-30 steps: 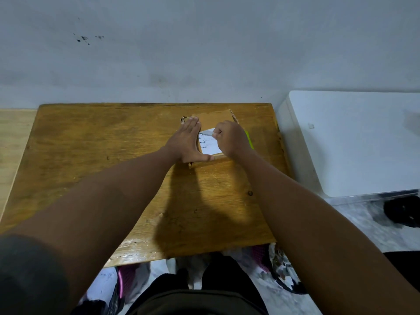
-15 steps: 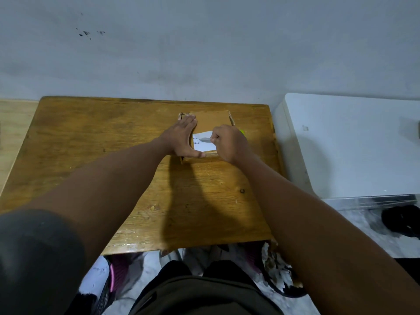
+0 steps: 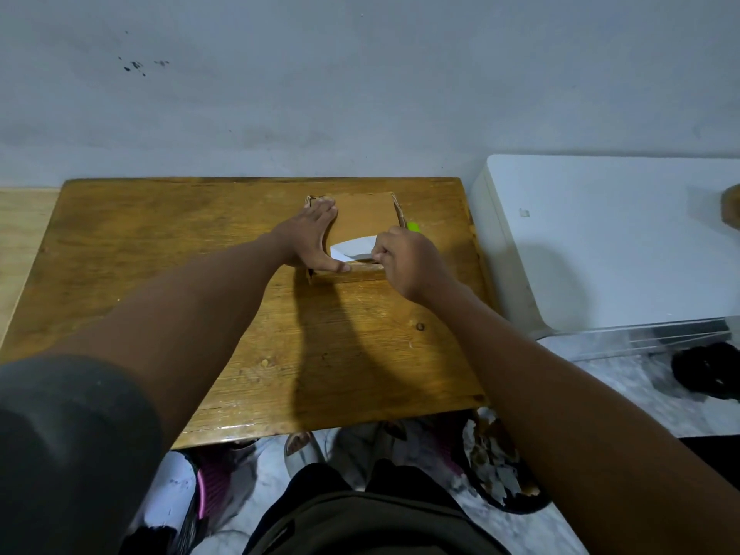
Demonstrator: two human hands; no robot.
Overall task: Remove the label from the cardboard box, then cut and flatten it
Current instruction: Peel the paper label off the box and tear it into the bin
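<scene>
The box [image 3: 362, 218] lies flat-side up on the desk [image 3: 160, 242], just above the centre of the frame and near the desk's far edge. The white label [image 3: 352, 248] sits on the near part of the box top. Its far edge curves upward, which suggests that it is partly lifted from the cardboard.

The left hand [image 3: 310, 238] lies flat on the left side of the box, fingers straight and together, thumb spread along the near edge. It presses the box down and holds nothing. The right hand [image 3: 400, 262] is at the right end of the label, fingers curled tight; they appear to pinch the label's near right corner, though the contact itself is hidden behind the knuckles. A small green object [image 3: 413, 226] shows just beyond the right hand, beside the right edge of the box; it cannot be identified.

The step in hand is judged to be the label peel. To do it well:

1. Keep the left palm flat and firm, so the box neither slides nor lifts as the label is pulled.
2. Pull the label low and back over itself, almost parallel to the cardboard, not straight up. A steep pull is likely to tear the paper or strip the top ply of the box.
3. Pull slowly and evenly. If the label begins to tear, re-grip closer to the line where it is bonded.
4. Keep the left thumb clear of the peel line.

Cutting and flattening are not yet begun.
</scene>
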